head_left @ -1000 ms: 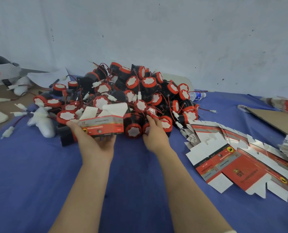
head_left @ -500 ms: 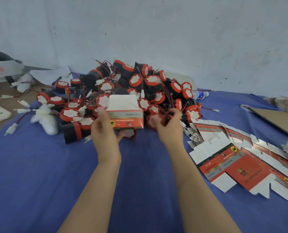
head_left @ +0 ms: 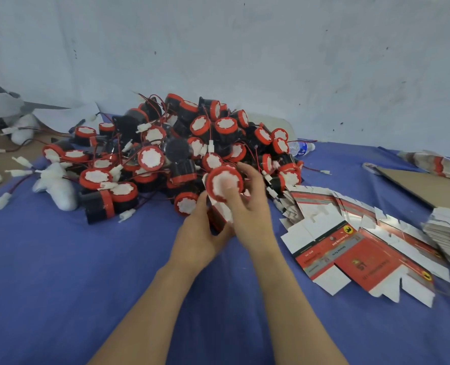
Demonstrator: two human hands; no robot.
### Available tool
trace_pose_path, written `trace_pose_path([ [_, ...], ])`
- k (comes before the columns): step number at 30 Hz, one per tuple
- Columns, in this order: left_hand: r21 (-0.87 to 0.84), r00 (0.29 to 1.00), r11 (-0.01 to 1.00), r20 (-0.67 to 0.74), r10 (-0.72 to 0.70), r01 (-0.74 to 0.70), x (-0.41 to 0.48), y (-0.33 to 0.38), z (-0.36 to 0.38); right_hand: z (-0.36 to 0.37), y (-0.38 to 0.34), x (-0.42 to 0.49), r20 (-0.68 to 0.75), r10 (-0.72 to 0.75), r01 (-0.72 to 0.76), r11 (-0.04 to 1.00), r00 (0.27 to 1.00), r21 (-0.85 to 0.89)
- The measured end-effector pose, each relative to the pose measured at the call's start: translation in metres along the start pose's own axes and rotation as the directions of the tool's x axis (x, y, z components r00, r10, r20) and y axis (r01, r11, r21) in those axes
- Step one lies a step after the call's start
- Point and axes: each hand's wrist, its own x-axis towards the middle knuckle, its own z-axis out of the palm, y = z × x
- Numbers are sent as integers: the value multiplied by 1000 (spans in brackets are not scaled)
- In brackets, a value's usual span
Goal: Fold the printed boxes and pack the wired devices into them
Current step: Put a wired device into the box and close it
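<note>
Tablecloth (head_left: 60, 285) blue, w/ pale scuffed wall (head_left: 271, 61) just behind.

This looks like a little packing workshop. A big pile of the same red and black wired devices (head_left: 181, 154) sits on a blue cloth (head_left: 60, 272), and lots of flat printed boxes (head_left: 363, 248) lie spread out and stacked up right beside it. The wall (head_left: 245, 48) behind is plain, white and a bit marked, and a sheet of cardboard (head_left: 423, 185) lies at the side.
</note>
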Motion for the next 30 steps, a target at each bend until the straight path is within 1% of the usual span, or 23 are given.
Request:
trace_pose_path([
  [1, 16, 1000, 1000, 6, 1, -1, -1, 1, -1, 5, 2, -2, 28, -15, 16, 999, 1000, -42],
  [2, 31, 1000, 999, 11, 6, -6, -2, 2, -2, 7, 4, -1, 19, -19, 20, 997, 1000, -77],
  [5, 37, 998, 998, 46, 41, -43, -3, 5, -4, 0, 8, 6, -151, -38, 15, 988, 988, -152],
  [7, 68, 996, 996, 71, 52, -56, -3, 6, -4, -10, 12, 9, -218, -67, 20, 977, 974, -213],
  [9, 104, 995, 993, 83, 56, -64, -2, 6, -3, -16, 17, 10, -289, -47, -25, 971, 956, -239],
  [11, 138, 994, 988, 94, 54, -67, -2, 8, -1, -21, 21, 11, -392, 2, -93, 972, 920, -213],
  [13, 136, 992, 989, 116, 43, -59, -2, 8, -1, -29, 26, 13, -447, 72, -169, 969, 892, -182],
  [15, 118, 994, 993, 109, 16, -29, -2, 7, -2, -38, 32, 16, -450, 207, -296, 945, 869, -137],
  [17, 39, 998, 998, 20, -56, 55, 1, 7, -3, -43, 37, 16, -433, 346, -418, 905, 832, -80],
  [18, -37, 994, 993, -28, -110, 109, 3, 7, -3, -43, 38, 16, -425, 372, -442, 894, 825, -75],
  [20, -162, 974, 966, -70, -215, 201, 6, 8, -3, -42, 37, 13, -410, 348, -426, 897, 843, -115],
  [22, -163, 966, 957, -62, -253, 240, 5, 10, -2, -37, 32, 9, -383, 267, -360, 913, 884, -194],
  [24, -118, 969, 968, -91, -231, 220, 3, 13, 2, -29, 28, 5, -319, 131, -250, 896, 939, -368],
  [25, -93, 970, 975, -119, -210, 199, 2, 14, 3, -23, 28, 3, -261, 79, -202, 850, 962, -487],
  [26, -77, 970, 980, -145, -193, 184, 0, 16, 4, -17, 29, 0, -195, 60, -168, 780, 979, -603],
  [27, -74, 969, 982, -161, -185, 175, -1, 18, 5, -10, 29, -2, -148, 79, -160, 704, 986, -692],
  [28, -78, 969, 982, -168, -184, 172, -1, 19, 5, -5, 29, -3, -136, 120, -181, 643, 983, -744],
  [30, -95, 967, 980, -166, -191, 177, -1, 20, 5, 1, 29, -4, -175, 143, -226, 589, 974, -776],
])
